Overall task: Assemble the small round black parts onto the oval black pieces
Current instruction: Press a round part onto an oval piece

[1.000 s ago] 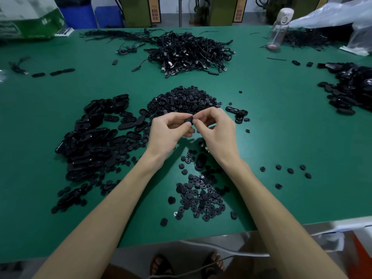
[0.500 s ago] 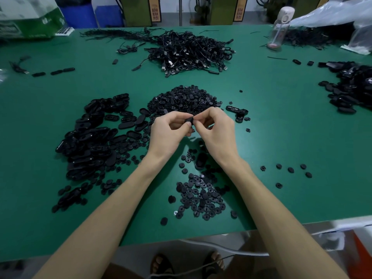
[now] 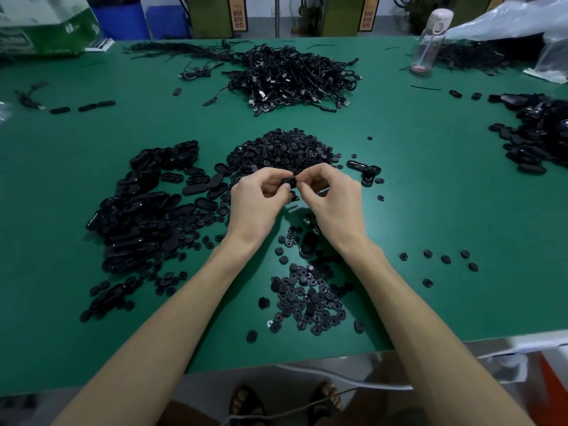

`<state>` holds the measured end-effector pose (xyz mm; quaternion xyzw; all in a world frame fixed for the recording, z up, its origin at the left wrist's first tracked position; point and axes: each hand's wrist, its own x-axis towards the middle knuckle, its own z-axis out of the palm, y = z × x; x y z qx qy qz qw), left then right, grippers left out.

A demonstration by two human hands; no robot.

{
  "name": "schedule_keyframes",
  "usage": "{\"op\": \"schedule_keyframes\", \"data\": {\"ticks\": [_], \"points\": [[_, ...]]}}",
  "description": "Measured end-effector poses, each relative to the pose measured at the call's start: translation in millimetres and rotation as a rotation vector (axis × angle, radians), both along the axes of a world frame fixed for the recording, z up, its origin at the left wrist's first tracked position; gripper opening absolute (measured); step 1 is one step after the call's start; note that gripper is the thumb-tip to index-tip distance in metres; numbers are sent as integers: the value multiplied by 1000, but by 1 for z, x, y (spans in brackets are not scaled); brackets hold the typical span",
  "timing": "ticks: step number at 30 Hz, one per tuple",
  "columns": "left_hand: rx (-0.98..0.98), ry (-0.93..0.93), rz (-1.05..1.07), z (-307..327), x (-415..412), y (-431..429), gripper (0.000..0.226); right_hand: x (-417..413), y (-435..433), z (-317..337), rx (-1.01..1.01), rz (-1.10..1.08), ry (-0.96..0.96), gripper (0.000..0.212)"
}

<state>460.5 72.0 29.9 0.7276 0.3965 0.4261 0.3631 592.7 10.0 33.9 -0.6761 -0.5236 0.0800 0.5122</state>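
Aloft, left hand (image 3: 258,199) pinches matte oval piece (image 3: 289,182).

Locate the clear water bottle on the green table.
In the head view, the water bottle sits at the far right of the table, between the pile of black cables and the clear plastic bag.

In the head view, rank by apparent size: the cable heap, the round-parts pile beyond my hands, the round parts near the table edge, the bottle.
Largest: cable heap
round-parts pile and near-edge round parts: too alike to rank, nearness misleads
Smallest: bottle
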Motion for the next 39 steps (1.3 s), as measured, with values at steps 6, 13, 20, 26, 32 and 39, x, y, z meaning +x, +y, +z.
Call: {"op": "schedule_keyframes", "data": {"ticks": [6,13,20,26,32,39], "points": [[-4,-5,-17,0,0,1,23,0,1,0,1,20,6,9],[-162,-139,-70,1,0,2,21,0,1,0,-7,-8,64,10],[-275,-224,-100,2,-1,2,20,-1,1,1,-24,-29,144,5],[-297,-233,-124,2,-1,2,19,-2,2,1,-31,-45,181,3],[-301,-234,-119,1,0,2,20,-4,0,2,-20,-3,141,4],[-298,-241,-50,-1,-2,4,16,-5,1,2,-43,89,90,11]]}}
